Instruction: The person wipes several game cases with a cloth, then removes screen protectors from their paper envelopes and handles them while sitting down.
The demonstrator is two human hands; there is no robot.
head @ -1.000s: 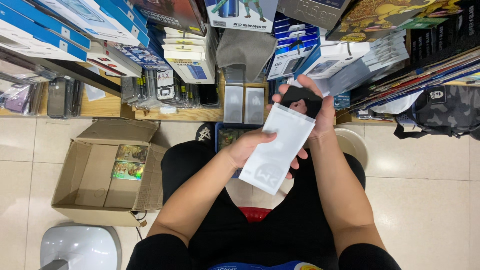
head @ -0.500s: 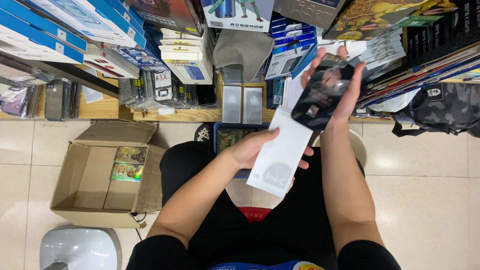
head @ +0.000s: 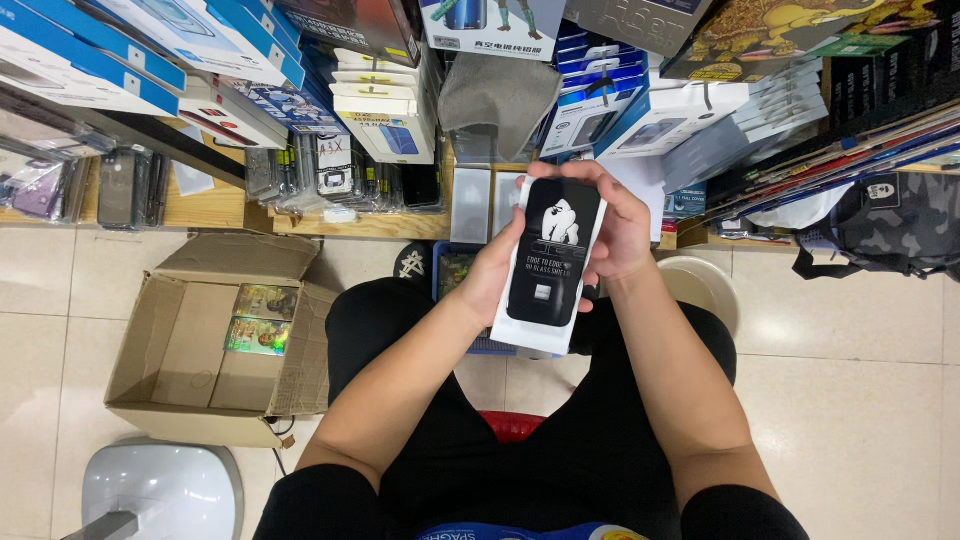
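Note:
Both my hands hold a flat black packet (head: 553, 255) with a white figure printed on it, lying on top of a white sleeve (head: 530, 340) that sticks out below it. My left hand (head: 492, 275) grips the left edge of the stack. My right hand (head: 615, 222) wraps the top right edge. The stack is held upright in front of me, above my lap, between my knees in black shorts.
An open cardboard box (head: 215, 340) with a few shiny packets stands on the tiled floor at left. A white stool (head: 160, 490) is at lower left. Shelves (head: 360, 225) crammed with boxed goods run along the top. A camouflage bag (head: 885, 225) hangs at right.
My right hand brought the black packet down from above and laid it onto the white sleeve. Both hands now hold the two together, closer to me.

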